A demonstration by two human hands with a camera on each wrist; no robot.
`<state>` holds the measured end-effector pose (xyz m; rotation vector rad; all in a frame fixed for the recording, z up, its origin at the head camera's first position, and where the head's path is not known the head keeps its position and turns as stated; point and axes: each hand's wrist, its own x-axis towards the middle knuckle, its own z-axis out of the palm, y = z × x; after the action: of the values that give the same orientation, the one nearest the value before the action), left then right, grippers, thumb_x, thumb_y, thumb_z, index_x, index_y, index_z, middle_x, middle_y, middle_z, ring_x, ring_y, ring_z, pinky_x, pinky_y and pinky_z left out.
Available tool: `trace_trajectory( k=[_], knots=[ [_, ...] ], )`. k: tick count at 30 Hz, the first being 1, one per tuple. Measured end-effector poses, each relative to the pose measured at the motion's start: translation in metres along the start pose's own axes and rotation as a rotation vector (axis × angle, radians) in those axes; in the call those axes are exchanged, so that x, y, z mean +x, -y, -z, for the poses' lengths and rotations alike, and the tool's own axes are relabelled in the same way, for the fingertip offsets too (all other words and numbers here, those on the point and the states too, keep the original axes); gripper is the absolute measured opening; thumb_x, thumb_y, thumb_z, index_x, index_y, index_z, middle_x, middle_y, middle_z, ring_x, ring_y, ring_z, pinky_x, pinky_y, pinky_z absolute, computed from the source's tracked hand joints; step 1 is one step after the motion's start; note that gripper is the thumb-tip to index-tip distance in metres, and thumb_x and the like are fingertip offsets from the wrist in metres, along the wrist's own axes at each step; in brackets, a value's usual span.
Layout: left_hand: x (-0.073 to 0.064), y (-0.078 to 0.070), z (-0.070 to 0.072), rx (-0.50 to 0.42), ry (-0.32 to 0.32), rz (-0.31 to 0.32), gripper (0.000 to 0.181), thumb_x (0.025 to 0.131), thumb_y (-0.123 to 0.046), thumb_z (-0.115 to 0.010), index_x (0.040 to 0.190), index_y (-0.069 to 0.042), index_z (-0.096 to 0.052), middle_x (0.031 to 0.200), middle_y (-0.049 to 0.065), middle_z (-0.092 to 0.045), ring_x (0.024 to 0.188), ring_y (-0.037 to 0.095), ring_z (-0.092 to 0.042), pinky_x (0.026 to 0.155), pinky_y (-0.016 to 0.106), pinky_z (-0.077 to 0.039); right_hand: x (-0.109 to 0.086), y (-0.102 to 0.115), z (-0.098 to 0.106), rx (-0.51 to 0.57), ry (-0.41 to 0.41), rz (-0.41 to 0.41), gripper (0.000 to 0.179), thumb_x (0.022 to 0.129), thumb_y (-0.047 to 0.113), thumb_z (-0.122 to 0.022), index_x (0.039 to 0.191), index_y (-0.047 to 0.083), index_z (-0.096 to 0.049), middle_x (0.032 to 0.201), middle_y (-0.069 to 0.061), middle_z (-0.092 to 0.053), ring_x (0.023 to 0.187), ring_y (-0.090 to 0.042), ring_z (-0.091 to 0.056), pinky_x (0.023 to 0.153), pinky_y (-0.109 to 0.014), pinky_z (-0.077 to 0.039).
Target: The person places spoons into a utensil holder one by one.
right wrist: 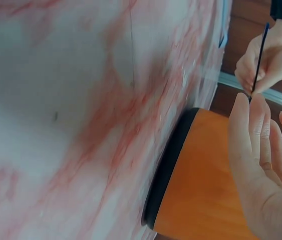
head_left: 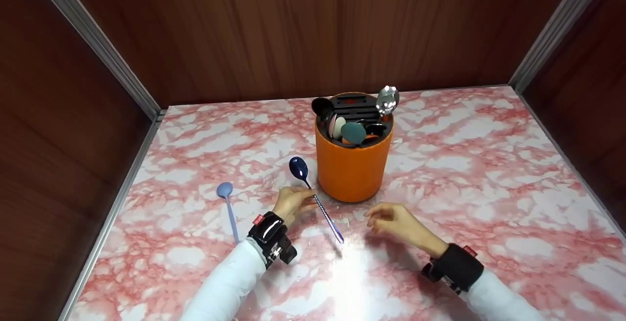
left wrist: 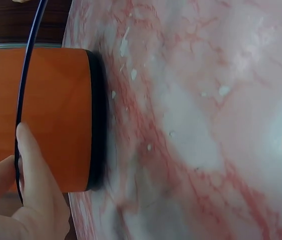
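Observation:
My left hand (head_left: 293, 202) pinches a shiny dark blue spoon (head_left: 326, 216) by its twisted handle between thumb and fingers. The spoon slants above the table, its bowl pointing away from me and its handle end toward me. In the left wrist view, the thumb and fingertips press on the thin handle (left wrist: 25, 75) in front of the orange holder. My right hand (head_left: 393, 220) hovers to the right with relaxed, slightly bent fingers and nothing in them. Between and beyond both hands stands the orange utensil holder (head_left: 352, 174), with several spoons in its black slotted top.
A light blue spoon (head_left: 230, 208) lies on the table left of my left forearm. A silver spoon (head_left: 388, 101) and a teal spoon (head_left: 353, 133) stick up from the holder. Wood-grain panels (head_left: 313, 32) enclose the pink marbled table (head_left: 479, 164) at the back and sides.

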<state>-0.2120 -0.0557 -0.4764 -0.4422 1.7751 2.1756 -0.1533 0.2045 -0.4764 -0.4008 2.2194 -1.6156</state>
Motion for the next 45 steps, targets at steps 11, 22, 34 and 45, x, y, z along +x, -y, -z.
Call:
trace_trajectory(
  k=[11,22,34,45],
  knots=[
    [-0.008,0.008,-0.008,-0.03,0.016,0.011,0.012,0.092,0.008,-0.058,0.102,0.015,-0.06,0.076,0.005,-0.061,0.064,0.012,-0.061,0.086,0.038,-0.061,0.006,-0.003,-0.015,0.023,0.072,0.014,0.038,0.095,0.004,-0.054,0.123,-0.022,-0.052,0.105,-0.038,-0.064,0.086,-0.03,-0.071,0.076,-0.035,-0.062],
    [-0.017,0.014,-0.018,-0.061,0.033,-0.009,0.008,0.093,0.007,-0.059,0.099,0.012,-0.059,0.077,0.006,-0.063,0.063,0.012,-0.064,0.084,0.038,-0.062,0.008,-0.007,-0.031,0.067,0.111,-0.009,0.04,0.097,0.005,-0.056,0.126,-0.022,-0.052,0.11,-0.035,-0.065,0.077,-0.006,-0.067,0.074,-0.038,-0.063],
    [-0.024,0.014,-0.025,-0.093,0.041,-0.033,0.005,0.092,0.007,-0.058,0.095,0.011,-0.058,0.076,0.004,-0.06,0.061,0.01,-0.064,0.083,0.037,-0.062,0.006,-0.004,-0.035,0.107,0.069,-0.048,0.039,0.096,0.007,-0.058,0.124,-0.02,-0.056,0.107,-0.035,-0.066,0.071,-0.003,-0.064,0.069,-0.019,-0.057],
    [-0.032,0.005,-0.029,-0.089,0.066,-0.034,0.008,0.093,0.005,-0.059,0.097,0.011,-0.058,0.077,0.004,-0.06,0.064,0.011,-0.064,0.086,0.038,-0.061,0.001,0.014,-0.026,0.151,0.108,-0.117,0.039,0.096,0.01,-0.058,0.123,-0.017,-0.056,0.103,-0.011,-0.07,0.073,-0.004,-0.063,0.069,-0.019,-0.056]
  ],
)
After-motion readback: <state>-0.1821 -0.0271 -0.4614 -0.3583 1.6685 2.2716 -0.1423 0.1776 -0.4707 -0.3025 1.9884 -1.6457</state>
